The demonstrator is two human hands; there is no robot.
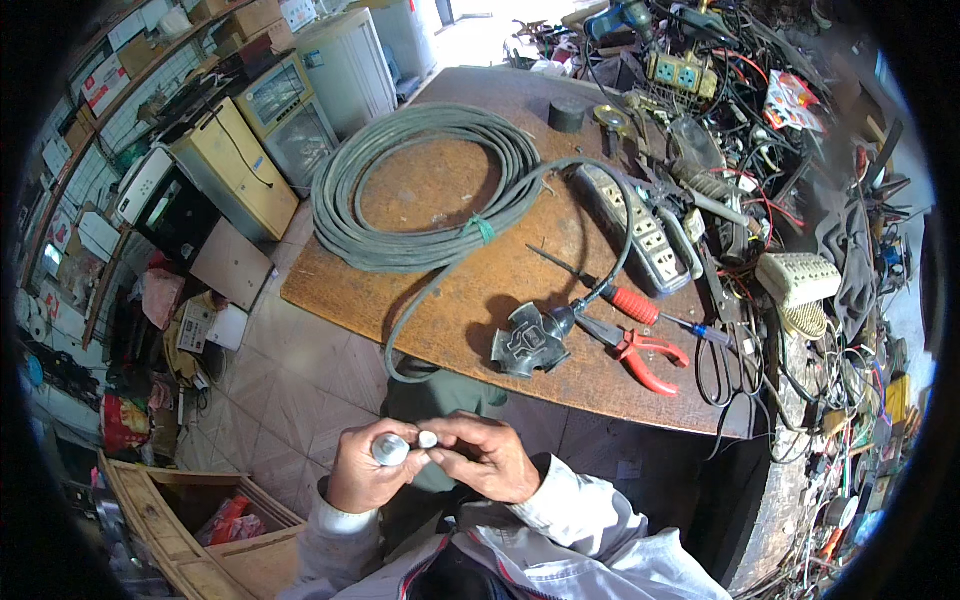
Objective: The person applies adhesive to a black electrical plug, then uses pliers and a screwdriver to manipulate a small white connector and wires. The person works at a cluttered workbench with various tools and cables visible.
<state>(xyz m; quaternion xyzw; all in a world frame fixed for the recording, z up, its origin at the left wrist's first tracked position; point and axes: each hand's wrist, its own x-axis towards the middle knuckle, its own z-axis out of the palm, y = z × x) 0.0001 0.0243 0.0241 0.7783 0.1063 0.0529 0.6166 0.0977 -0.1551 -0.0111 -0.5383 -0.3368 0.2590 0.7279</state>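
Note:
My left hand (365, 469) is closed around a silvery, round-ended object (391, 450) in front of my body, below the wooden table's near edge. Close beside it, my right hand (484, 457) pinches a small pale cylindrical piece (427, 439) between its fingertips; the fingers of both hands meet there. On the table (442, 330) lies a coil of grey-green cable (427, 259) tied with green string. The cable's end runs to a black multi-way socket (529, 341). Right of that socket are red-handled pliers (649, 360), a red-handled screwdriver (634, 304) and a blue-handled screwdriver (706, 332).
A long power strip (637, 232) and a black round block (566, 115) rest on the table. Tangled wires, tools and a white socket block (799, 279) crowd the right side. An open wooden drawer (161, 517) stands at lower left; cabinets (236, 169) stand beyond the tiled floor.

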